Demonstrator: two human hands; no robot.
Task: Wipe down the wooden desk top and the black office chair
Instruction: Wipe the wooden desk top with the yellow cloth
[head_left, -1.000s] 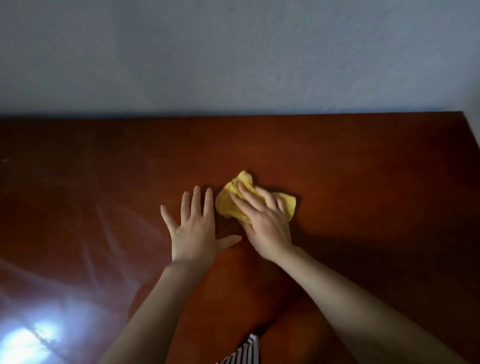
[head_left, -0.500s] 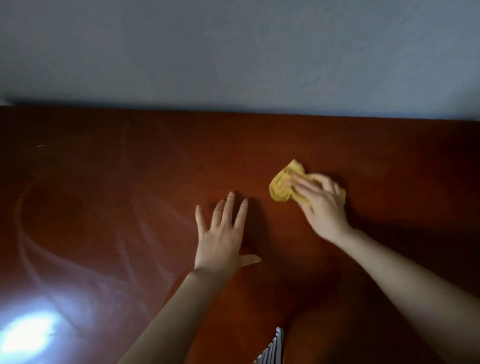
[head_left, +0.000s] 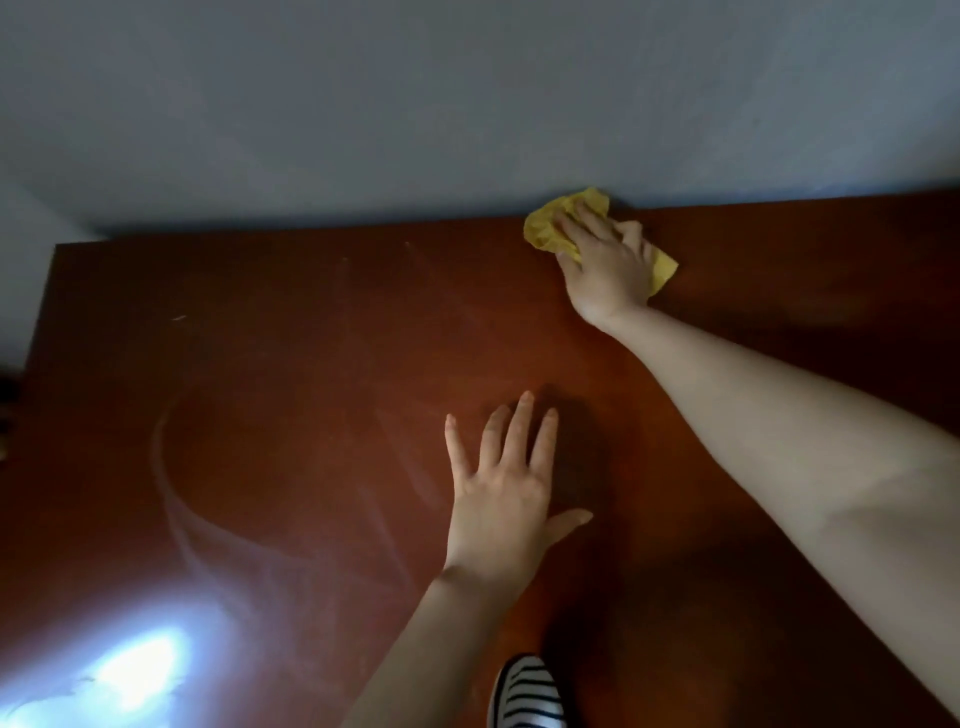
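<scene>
Cloth (head_left: 545, 228) half hidden under right hand (head_left: 605, 265)

- The right hand (head_left: 605, 265) covers the middle of the yellow cloth (head_left: 545, 231); only its far-left bunch and a right corner show.
- The worktop (head_left: 311, 364) runs out of the picture at right and near edges.
- A bright glare (head_left: 130, 670) washes out the near-left surface.
- A striped garment (head_left: 527, 693) is cut off by the near edge.
- Dark shapes (head_left: 6, 395) at the left edge are unreadable.
</scene>
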